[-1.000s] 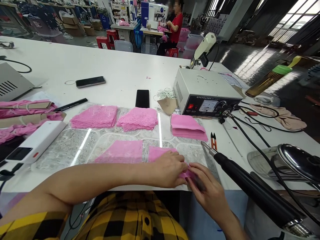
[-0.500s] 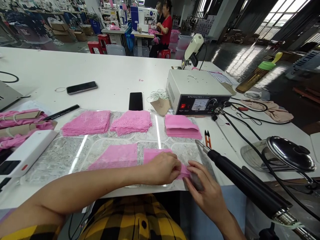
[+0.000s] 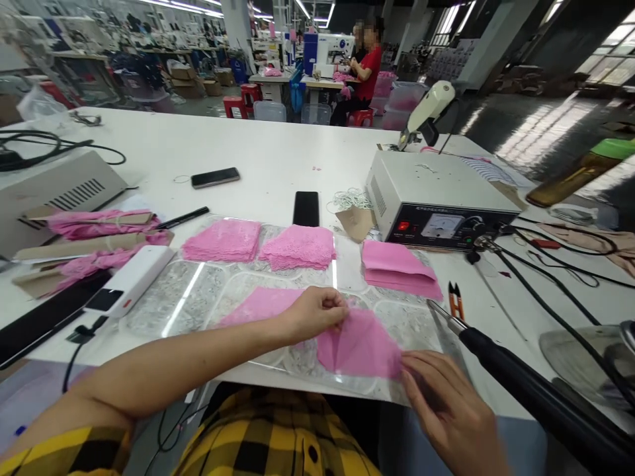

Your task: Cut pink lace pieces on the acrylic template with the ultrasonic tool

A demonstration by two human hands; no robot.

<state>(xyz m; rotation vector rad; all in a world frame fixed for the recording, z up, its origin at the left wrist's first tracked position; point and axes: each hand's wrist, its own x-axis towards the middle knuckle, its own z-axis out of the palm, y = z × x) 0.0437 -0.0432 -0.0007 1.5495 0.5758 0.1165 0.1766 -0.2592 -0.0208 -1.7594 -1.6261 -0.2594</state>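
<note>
the white tabletop [image 3: 278, 155] fills most of the frame, from the left edge across to the right. on it at lower centre lies a clear patterned mat [image 3: 163, 301]. right of centre stands a grey box [image 3: 436, 198] with a dial and a red light on its front; a cream hand tool [image 3: 424, 112] rests on its far top edge. a second grey box [image 3: 59, 192] sits at the left edge. a black wand [image 3: 536, 396] runs from the lower right corner up toward the mat, its metal tip near orange snips [image 3: 455, 301].

along the mat's far side lie three pink stacks: lace stack [image 3: 223, 239], second lace stack [image 3: 299, 246] and plain stack [image 3: 397, 268]. pink rolls [image 3: 89, 225] lie at middle left, beside a white device [image 3: 126, 284]. two phones lie further up: black phone [image 3: 306, 208] at centre and a second phone [image 3: 215, 177] left of it. a pen [image 3: 182, 218] lies near the rolls.

the pink sheet [image 3: 360, 347] is at lower centre, just above the mat, stretched between both hands. the left hand [image 3: 315, 311] has its fingers pinched together on the sheet's upper left edge. the right hand [image 3: 446, 406], lower right, meets the sheet's right corner, fingers fairly straight; whether they clamp it i cannot tell. another pink piece [image 3: 258, 304] lies flat on the mat behind the left hand.

at top centre a person in red [image 3: 364, 66] sits at a sewing table.
</note>
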